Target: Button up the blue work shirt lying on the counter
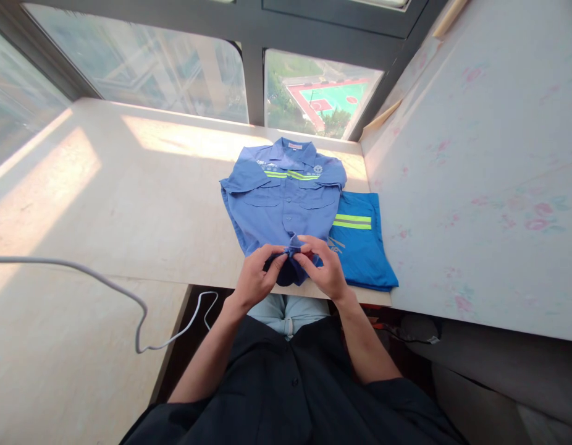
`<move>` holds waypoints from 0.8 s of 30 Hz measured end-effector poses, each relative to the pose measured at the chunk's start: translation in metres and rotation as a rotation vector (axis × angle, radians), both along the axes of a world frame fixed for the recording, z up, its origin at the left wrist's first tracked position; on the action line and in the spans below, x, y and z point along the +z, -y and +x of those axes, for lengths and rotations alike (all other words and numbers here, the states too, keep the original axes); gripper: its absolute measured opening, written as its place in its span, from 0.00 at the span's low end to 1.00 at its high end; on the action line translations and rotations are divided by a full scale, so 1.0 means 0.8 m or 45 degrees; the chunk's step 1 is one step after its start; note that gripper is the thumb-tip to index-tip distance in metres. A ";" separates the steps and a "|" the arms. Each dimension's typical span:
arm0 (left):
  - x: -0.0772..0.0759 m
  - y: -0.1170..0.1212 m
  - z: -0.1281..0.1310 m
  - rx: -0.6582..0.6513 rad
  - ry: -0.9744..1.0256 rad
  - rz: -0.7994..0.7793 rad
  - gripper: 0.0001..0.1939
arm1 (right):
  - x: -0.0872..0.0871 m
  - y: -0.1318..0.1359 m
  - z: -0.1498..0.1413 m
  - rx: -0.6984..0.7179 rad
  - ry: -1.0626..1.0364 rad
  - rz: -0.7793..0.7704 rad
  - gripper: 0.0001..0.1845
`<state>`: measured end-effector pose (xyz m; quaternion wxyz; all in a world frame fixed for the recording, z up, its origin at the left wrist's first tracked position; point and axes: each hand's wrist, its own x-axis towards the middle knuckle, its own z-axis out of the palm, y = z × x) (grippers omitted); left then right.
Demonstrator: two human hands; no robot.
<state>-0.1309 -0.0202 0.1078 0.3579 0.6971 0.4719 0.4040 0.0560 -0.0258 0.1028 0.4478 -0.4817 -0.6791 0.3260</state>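
Note:
A blue short-sleeved work shirt point(267, 207) lies front up on the table, collar toward the window, with yellow-green reflective stripes and white print on the chest. Its lower front is lifted near the table's front edge. There my left hand point(260, 272) pinches the shirt's front edge between thumb and fingers. Close beside it, my right hand point(323, 266) pinches the same edge from the other side. The fingertips almost meet, and any button between them is too small to make out.
A folded brighter blue garment point(364, 259) with a reflective stripe lies right of the shirt, partly under it. A floral-papered wall point(475, 185) bounds the right side. A grey cable point(105, 281) crosses the wooden tabletop point(165, 204) at left. Windows stand behind.

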 end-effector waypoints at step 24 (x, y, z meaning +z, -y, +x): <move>0.007 -0.001 0.008 0.112 -0.061 -0.212 0.09 | -0.008 -0.008 -0.001 0.102 0.238 0.325 0.14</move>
